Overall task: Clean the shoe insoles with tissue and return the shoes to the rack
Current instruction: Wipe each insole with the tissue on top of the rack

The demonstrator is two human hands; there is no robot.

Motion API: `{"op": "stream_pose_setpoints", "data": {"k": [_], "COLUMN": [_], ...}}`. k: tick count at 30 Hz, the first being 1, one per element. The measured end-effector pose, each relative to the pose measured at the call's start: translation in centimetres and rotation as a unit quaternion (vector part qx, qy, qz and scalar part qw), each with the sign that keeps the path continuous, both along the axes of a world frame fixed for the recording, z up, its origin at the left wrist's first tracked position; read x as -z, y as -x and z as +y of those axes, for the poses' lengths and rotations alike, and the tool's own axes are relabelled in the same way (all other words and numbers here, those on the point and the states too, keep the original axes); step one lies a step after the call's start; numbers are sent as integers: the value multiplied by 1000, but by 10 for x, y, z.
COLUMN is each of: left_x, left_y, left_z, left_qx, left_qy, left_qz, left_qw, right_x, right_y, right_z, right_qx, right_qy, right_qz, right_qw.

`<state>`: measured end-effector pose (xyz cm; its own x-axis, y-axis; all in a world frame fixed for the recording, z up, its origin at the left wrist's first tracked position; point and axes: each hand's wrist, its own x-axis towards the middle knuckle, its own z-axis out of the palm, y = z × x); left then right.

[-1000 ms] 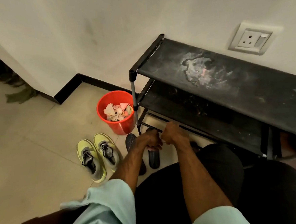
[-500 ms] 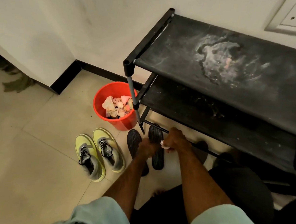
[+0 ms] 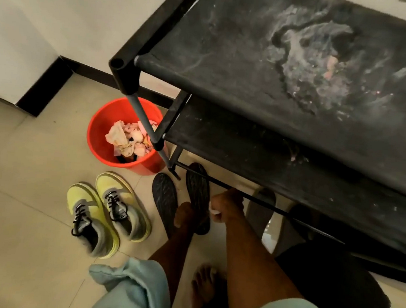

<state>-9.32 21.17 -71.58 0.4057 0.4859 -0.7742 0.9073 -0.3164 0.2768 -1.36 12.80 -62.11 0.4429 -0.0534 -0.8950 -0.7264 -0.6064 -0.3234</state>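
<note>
Two dark insoles lie side by side on the floor tiles, the left insole (image 3: 164, 196) and the right insole (image 3: 197, 187), whose far end reaches under the rack's bottom bar. My left hand (image 3: 184, 215) sits on their near ends with curled fingers and holds the right insole down. My right hand (image 3: 228, 207) pinches a small wad of white tissue (image 3: 214, 211) at the right insole's edge. A pair of yellow-and-grey sneakers (image 3: 106, 213) stands to the left. The black shoe rack (image 3: 275, 70), dusty and stained, fills the upper right.
A red bucket (image 3: 97, 132) with several crumpled used tissues stands at the rack's front left leg. Another dark, flat shoe or insole (image 3: 260, 213) lies under the rack's bottom bar. My bare foot (image 3: 203, 286) is on the tiles below my arms. The wall with its black skirting runs behind.
The view has dropped and closed in on the rack and floor. My hands stay on the insoles; the tissue in my right hand now shows at the right insole's edge.
</note>
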Motion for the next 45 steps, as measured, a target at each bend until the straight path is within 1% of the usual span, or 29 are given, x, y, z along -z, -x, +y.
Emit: {"op": "stream_pose_setpoints", "data": {"k": [2,3,5,8,11,13,14,18,19,21,24,27,29,31,33,35,37,39,42,45], "left_x": [10,15,19,25,30,31,32,43,49,46,21,-12,-32,-61,-98,-137,-176,-214,-287,-350], "left_y": [-3,-4,-4,-2,2,4,5,8,7,6,3,-5,-20,-35,-48,-58,-63,-68,-66,-65], "left_z": [-5,-6,-10,-11,-15,-17,-17,-11,-9,-1,16,39,59,80,94,105,115,119,117,118], "left_qx": [-3,-7,-6,-27,-40,-33,-36,-77,-99,-103,-19,47,63,109,202,285,346,395,459,493], "left_qy": [5,4,-5,-25,-27,-30,-26,28,52,117,186,202,193,153,148,157,131,106,48,2], "left_qz": [6,9,6,-1,-8,-7,-1,-1,4,18,-3,-40,-13,54,131,203,244,281,300,294], "left_qw": [1000,1000,1000,999,999,999,999,997,994,988,982,978,979,981,959,924,896,868,835,819], "right_x": [1,6,10,21,66,66,54,36,37,46,22,-15,-28,-45,-66,-90,-111,-131,-164,-195], "right_y": [-3,-5,-5,-4,-6,-5,-4,-7,-9,-11,-10,-8,-6,1,9,19,28,40,67,90], "right_z": [2,2,-1,1,0,0,2,1,0,0,3,1,0,3,8,10,9,10,9,5], "right_qx": [-36,-31,-9,-8,19,24,24,19,19,19,10,8,6,5,-4,-13,-22,-35,-16,19], "right_qy": [89,108,119,109,84,89,90,92,88,75,62,53,44,15,-16,-63,-97,-91,-148,-248], "right_qz": [8,6,7,46,63,71,70,57,55,59,66,34,28,6,-10,-25,-46,-55,-65,-52], "right_qw": [995,994,993,993,994,993,993,994,994,995,996,998,999,1000,1000,998,994,994,987,967]}}
